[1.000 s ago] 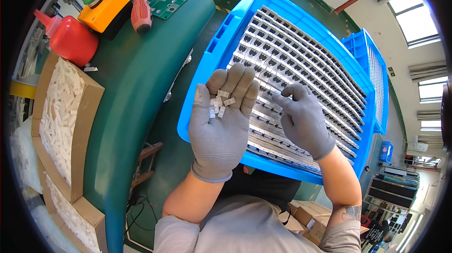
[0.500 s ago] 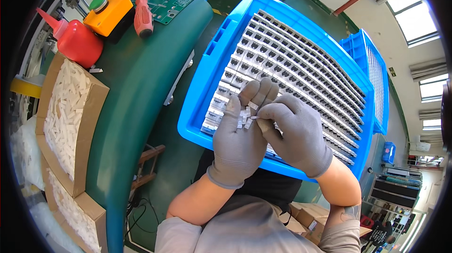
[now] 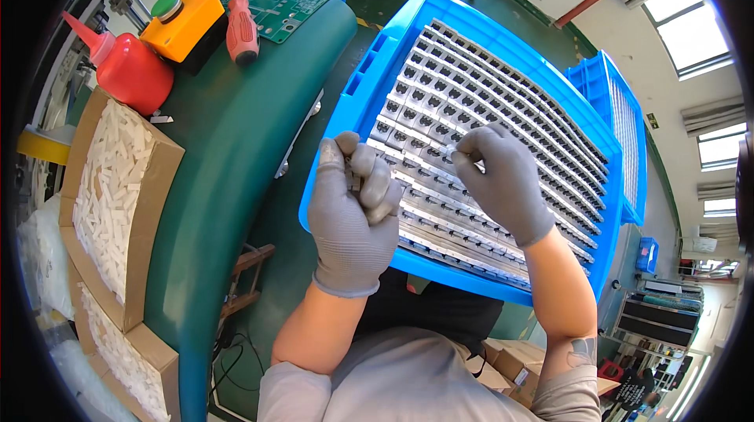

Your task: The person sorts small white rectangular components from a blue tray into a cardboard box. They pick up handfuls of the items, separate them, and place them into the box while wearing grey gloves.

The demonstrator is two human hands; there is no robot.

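Observation:
My left hand (image 3: 349,222), in a grey glove, is curled in front of the left side of a blue crate (image 3: 363,112). Its fingers fold over small translucent plastic pieces, mostly hidden in the palm. Above the crate, my gloved right hand (image 3: 506,182) pinches one translucent piece (image 3: 450,150) between thumb and index finger. Rows of silvery block-shaped parts (image 3: 479,108) with dark openings fill the crate. The pinched piece is close over these rows; whether it touches one I cannot tell.
On the green-topped bench at left are cardboard boxes (image 3: 149,222) of white pieces, a red squeeze bottle (image 3: 135,74), a yellow box with a green button (image 3: 184,25), a screwdriver (image 3: 243,33) and a green circuit board (image 3: 287,2). Another blue crate (image 3: 638,135) stands beyond mine.
My hands have parted. The left moved left, its fingers curling over the pieces that lay in its open palm. The right moved up and right over the rows with one piece.

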